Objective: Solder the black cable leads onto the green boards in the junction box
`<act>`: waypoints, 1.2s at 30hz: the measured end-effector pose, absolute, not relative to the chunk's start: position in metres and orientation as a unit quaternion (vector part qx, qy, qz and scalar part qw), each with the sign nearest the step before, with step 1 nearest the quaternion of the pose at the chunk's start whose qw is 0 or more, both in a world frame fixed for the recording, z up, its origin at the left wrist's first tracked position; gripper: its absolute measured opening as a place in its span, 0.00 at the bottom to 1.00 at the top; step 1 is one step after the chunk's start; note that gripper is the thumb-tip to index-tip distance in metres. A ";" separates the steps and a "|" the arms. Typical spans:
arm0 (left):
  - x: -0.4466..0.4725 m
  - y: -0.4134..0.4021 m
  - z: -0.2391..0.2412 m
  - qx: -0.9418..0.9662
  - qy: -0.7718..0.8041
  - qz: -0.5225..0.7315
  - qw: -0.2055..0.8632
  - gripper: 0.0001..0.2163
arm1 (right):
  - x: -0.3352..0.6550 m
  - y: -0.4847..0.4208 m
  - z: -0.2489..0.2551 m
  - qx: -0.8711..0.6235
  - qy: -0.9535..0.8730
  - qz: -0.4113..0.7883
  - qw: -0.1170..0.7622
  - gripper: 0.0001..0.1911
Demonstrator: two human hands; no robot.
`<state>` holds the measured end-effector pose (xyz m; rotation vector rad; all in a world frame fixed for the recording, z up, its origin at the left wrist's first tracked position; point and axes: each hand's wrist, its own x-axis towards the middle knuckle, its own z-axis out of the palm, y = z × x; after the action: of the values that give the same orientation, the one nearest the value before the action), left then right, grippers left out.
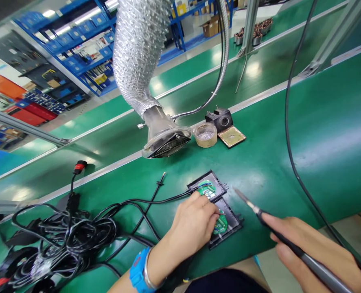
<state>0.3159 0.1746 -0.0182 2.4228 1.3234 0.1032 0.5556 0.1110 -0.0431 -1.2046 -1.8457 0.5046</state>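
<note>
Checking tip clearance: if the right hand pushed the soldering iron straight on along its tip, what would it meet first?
Probably the black housing with its green circuit board, which the left hand holds down. The right hand aims the soldering iron up-left just above it; depth is unclear.

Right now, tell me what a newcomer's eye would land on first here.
The crinkled silver duct curving down to a fan hood at centre. Below it, the left hand presses on a black tray with green circuit boards, while the right hand holds a soldering iron beside it. A tangle of black cables fills the lower left.
</note>
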 end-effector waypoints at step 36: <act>0.321 0.172 -0.021 0.870 0.470 0.060 0.135 0.08 | 0.540 0.127 -0.040 -0.382 -0.768 0.263 0.442 0.18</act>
<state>0.3214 0.1720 -0.0210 2.5208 1.3606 0.1741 0.5401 0.1272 -0.0396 -0.9475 -1.9059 0.6528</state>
